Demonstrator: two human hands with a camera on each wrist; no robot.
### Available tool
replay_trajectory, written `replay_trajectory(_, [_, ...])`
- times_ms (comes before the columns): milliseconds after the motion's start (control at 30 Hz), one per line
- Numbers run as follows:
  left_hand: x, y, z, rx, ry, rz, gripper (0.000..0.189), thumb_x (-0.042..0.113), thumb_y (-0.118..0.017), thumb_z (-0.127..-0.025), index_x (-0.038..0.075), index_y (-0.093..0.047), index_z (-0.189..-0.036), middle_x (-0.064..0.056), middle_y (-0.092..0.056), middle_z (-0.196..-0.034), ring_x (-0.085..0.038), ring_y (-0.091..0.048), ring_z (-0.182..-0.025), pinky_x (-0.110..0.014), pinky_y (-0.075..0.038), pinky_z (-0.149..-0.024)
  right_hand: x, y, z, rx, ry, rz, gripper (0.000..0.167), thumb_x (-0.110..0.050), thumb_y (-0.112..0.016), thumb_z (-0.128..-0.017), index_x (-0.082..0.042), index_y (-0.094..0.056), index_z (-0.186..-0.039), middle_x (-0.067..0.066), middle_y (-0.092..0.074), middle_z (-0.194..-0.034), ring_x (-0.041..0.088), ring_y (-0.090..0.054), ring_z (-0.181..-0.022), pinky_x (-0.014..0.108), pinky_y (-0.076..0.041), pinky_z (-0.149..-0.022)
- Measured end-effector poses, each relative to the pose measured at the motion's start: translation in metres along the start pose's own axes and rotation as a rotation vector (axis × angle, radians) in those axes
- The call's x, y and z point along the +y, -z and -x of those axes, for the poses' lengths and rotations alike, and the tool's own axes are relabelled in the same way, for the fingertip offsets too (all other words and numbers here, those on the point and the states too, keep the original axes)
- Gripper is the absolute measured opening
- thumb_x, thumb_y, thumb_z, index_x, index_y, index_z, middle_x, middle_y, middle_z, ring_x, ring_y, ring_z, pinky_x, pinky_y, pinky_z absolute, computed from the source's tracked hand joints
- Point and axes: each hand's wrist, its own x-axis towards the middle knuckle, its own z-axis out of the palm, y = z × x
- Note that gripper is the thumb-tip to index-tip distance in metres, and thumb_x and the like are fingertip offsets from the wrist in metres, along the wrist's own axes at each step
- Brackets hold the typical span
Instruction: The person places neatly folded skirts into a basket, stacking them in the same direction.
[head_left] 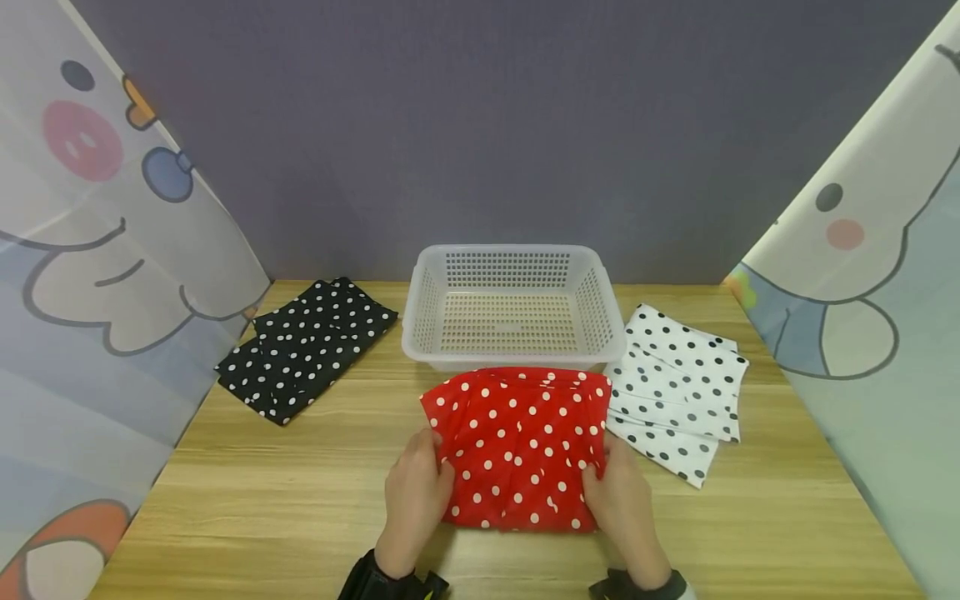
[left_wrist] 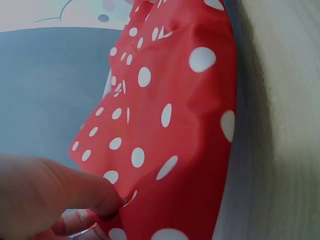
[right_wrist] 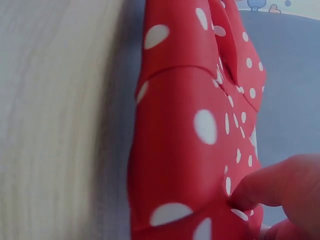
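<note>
The head camera looked forward and down at the table (head_left: 255,500) from farther above. The wrist cameras, turned sideways, looked from very near, left and right, across the red cloth (head_left: 517,467), which all three views shared.

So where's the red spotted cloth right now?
In the head view, the red spotted cloth is at lower centre, held by the left hand and right hand, in front of the white basket and left of the white spotted cloth.

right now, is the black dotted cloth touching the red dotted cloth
Apart. In the head view, the black dotted cloth lies left of the red dotted cloth, with wooden tabletop plainly showing between them.
</note>
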Motion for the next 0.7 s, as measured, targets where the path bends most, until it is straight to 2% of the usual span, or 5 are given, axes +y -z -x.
replay_trajectory(300, [0.005, 0.005, -0.002, 0.037, -0.043, 0.005, 0.026, 0.006, -0.073, -0.072, 0.004, -0.055, -0.091, -0.004, -0.059, -0.076, -0.008, -0.044, -0.054, -0.018, -0.039, -0.050, 0.000, 0.004, -0.002, 0.041, 0.026, -0.001, 0.042, -0.004, -0.064, -0.078, 0.006, -0.043, -0.112, 0.023, -0.054, -0.105, 0.032, -0.060, -0.090, 0.042, -0.055, -0.068])
replay_trajectory(533, [0.013, 0.017, -0.013, 0.075, -0.093, 0.015, 0.027, 0.007, -0.072, -0.073, 0.004, -0.055, -0.093, -0.005, -0.059, -0.077, -0.010, -0.045, -0.054, -0.019, -0.039, -0.049, -0.011, 0.016, -0.009, 0.085, 0.088, -0.004, 0.042, -0.007, -0.065, -0.078, 0.006, -0.042, -0.111, 0.021, -0.053, -0.104, 0.032, -0.060, -0.090, 0.046, -0.053, -0.073])
replay_trajectory(700, [0.019, 0.024, -0.024, 0.085, -0.120, 0.023, 0.029, 0.008, -0.073, -0.073, 0.003, -0.055, -0.095, -0.007, -0.060, -0.079, -0.011, -0.047, -0.054, -0.020, -0.042, -0.049, -0.020, 0.023, -0.015, 0.120, 0.103, 0.011, 0.043, -0.009, -0.067, -0.078, 0.004, -0.043, -0.111, 0.021, -0.055, -0.103, 0.032, -0.062, -0.086, 0.046, -0.054, -0.070])
